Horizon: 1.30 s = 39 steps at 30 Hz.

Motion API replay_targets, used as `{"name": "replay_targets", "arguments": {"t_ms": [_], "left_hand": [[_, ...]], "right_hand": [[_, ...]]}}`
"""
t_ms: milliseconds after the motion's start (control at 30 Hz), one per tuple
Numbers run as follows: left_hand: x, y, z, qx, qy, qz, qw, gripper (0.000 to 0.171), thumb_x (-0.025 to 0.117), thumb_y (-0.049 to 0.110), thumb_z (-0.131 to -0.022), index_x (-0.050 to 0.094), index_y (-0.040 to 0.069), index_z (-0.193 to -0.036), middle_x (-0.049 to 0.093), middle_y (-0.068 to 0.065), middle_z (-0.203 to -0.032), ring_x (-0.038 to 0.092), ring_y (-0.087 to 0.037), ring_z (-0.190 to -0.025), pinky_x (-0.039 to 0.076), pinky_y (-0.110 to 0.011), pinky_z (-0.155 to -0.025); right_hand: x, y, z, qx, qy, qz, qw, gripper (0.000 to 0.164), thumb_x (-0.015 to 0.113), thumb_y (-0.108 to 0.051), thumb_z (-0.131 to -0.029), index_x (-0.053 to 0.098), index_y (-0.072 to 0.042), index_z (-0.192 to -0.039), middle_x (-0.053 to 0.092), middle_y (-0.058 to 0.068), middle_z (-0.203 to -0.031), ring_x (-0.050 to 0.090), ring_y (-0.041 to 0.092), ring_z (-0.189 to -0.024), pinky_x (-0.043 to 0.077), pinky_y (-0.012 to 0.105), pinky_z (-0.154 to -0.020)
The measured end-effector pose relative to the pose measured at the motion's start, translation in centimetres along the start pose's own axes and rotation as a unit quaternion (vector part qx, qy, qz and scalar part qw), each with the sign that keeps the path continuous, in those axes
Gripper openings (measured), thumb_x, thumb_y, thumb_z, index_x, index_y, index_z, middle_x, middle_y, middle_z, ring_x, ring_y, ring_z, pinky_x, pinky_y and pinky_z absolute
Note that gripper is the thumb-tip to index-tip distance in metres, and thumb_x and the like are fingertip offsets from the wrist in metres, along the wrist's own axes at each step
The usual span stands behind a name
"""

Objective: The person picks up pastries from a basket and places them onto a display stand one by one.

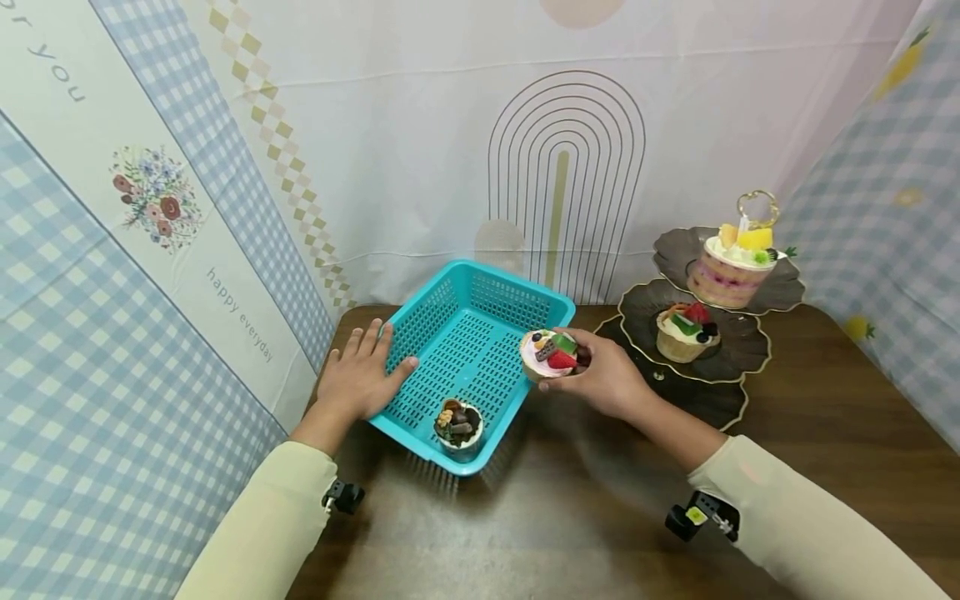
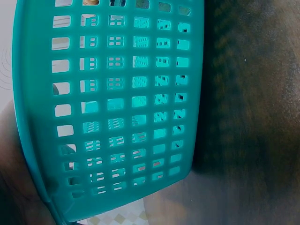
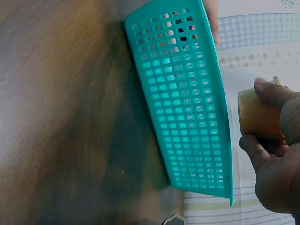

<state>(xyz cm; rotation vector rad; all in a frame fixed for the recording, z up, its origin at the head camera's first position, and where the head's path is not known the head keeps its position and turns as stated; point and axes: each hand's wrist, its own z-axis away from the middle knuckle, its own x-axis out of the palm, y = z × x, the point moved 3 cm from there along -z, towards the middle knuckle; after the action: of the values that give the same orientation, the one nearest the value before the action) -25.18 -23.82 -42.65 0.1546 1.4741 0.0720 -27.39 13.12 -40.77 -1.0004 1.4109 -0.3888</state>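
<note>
The worktop (image 1: 517, 533) spreads nearest the person, brown and wood-grained. The dark cake (image 1: 459, 429) stands in the near corner of the basket (image 1: 457, 350); a hard shove of the basket could tip it against the wall there.

The left hand (image 1: 360, 375) lies on the basket's left rim, fingers out straight and somewhat spread, with no grip on anything. Because it only rests there, a downward push on the rim could tilt the basket, and a sideways one could slide it.

The right hand (image 1: 603, 375) pinches the fruit tart (image 1: 547, 354) by its side, thumb and fingers closed round the case. The tart is over the basket's right rim, just above it and apart from it in the right wrist view. Should the tart dip, its base could knock the rim and be twisted in the grip. Should the pinch slacken here, it could drop on either side of that rim. Squeezing too hard might dent the case, if it is soft; the pictures don't settle that.

Beyond, to the right, is the tiered stand (image 1: 738, 362). The second tart (image 1: 682, 340) sits on its middle tier and the layer cake (image 1: 723, 279) on top; a careless right elbow could jar both. Behind hangs a patterned cloth (image 1: 412, 167).
</note>
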Motion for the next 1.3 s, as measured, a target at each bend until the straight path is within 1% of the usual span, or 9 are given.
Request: {"name": "replay_targets", "arguments": {"t_ms": [200,400,633,800,1067,1300], "left_hand": [[0.1,-0.1,0.0,0.001,0.003,-0.002,1.0000,0.099,0.009,0.081,-0.096,-0.001,0.012,-0.166,-0.006,-0.010,-0.171,-0.003,-0.039,-0.155,0.005,-0.069,-0.118],[0.1,-0.1,0.0,0.000,0.006,-0.003,1.0000,0.098,0.010,0.080,-0.097,-0.001,0.012,-0.166,-0.005,-0.010,-0.171,-0.003,-0.040,-0.155,0.006,-0.069,-0.118],[0.1,-0.1,0.0,0.001,0.003,-0.008,1.0000,0.097,0.011,0.080,-0.097,-0.002,0.012,-0.166,-0.005,-0.011,-0.171,-0.003,-0.040,-0.155,0.007,-0.070,-0.118],[-0.1,0.0,0.0,0.003,0.002,-0.009,1.0000,0.097,0.010,0.079,-0.097,-0.001,0.012,-0.166,-0.004,-0.011,-0.171,-0.002,-0.040,-0.155,0.007,-0.070,-0.118],[-0.1,0.0,0.1,-0.001,-0.002,-0.004,1.0000,0.095,0.013,0.078,-0.099,-0.001,0.012,-0.166,-0.004,-0.011,-0.172,-0.001,-0.040,-0.155,0.006,-0.070,-0.118],[-0.1,0.0,0.0,0.002,-0.001,-0.004,1.0000,0.097,0.011,0.080,-0.097,-0.001,0.012,-0.166,-0.005,-0.010,-0.172,-0.001,-0.040,-0.155,0.007,-0.070,-0.118]], "right_hand": [[-0.9,1.3,1.0,0.009,0.011,0.024,1.000,0.086,0.095,-0.033,-0.074,0.057,-0.003,-0.144,0.072,0.014,-0.115,0.069,0.023,-0.099,0.056,0.034,-0.076],[-1.5,2.8,2.0,0.020,0.015,0.027,0.999,0.086,0.095,-0.033,-0.074,0.056,0.000,-0.144,0.072,0.014,-0.114,0.070,0.022,-0.098,0.056,0.031,-0.074],[-1.8,4.7,3.2,0.028,0.021,0.032,0.999,0.085,0.096,-0.033,-0.073,0.058,0.000,-0.142,0.074,0.010,-0.108,0.069,0.019,-0.092,0.055,0.026,-0.071],[-1.9,6.1,4.1,0.036,0.022,0.043,0.998,0.087,0.095,-0.033,-0.073,0.056,0.001,-0.143,0.073,0.011,-0.108,0.068,0.018,-0.091,0.054,0.026,-0.071],[-2.4,7.9,4.9,0.044,0.033,0.067,0.996,0.090,0.094,-0.041,-0.074,0.056,0.003,-0.144,0.073,0.013,-0.110,0.065,0.018,-0.089,0.052,0.029,-0.070],[-3.2,9.2,5.5,0.061,0.044,0.071,0.995,0.091,0.093,-0.040,-0.076,0.054,0.006,-0.144,0.072,0.018,-0.115,0.068,0.023,-0.096,0.053,0.027,-0.072]]}}
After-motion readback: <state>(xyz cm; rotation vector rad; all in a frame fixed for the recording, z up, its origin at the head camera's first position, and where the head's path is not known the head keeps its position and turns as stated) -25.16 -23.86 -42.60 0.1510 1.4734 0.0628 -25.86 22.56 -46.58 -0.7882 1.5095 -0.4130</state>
